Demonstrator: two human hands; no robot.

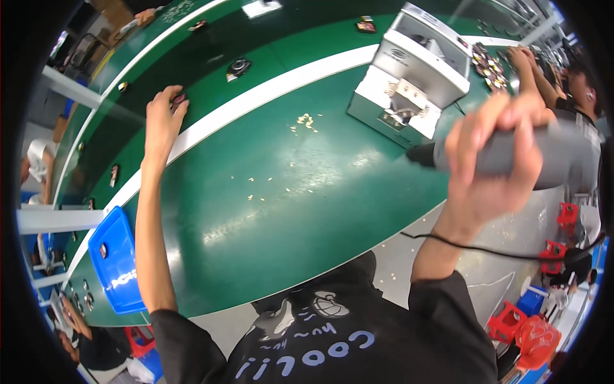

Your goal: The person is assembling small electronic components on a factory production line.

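My right hand (492, 153) is wrapped round a grey electric screwdriver (556, 153), raised over the right side of the green bench and blurred by motion. Its dark tip points left, close to a silver box-shaped machine (422, 57), apparently a screw feeder. My left hand (165, 115) reaches across the white rail to the dark green conveyor belt. Its fingers are closed round a small dark, reddish part (178, 102), mostly hidden by them. Small pale pieces (306, 121), perhaps screws, lie scattered on the bench.
A round black part (238, 68) and a small boxy part (366, 25) sit on the belt. At left lies a blue tray (118, 262) with a small part in it. A black cord (486, 251) crosses by my right forearm. Another person's arms (534, 80) are at far right.
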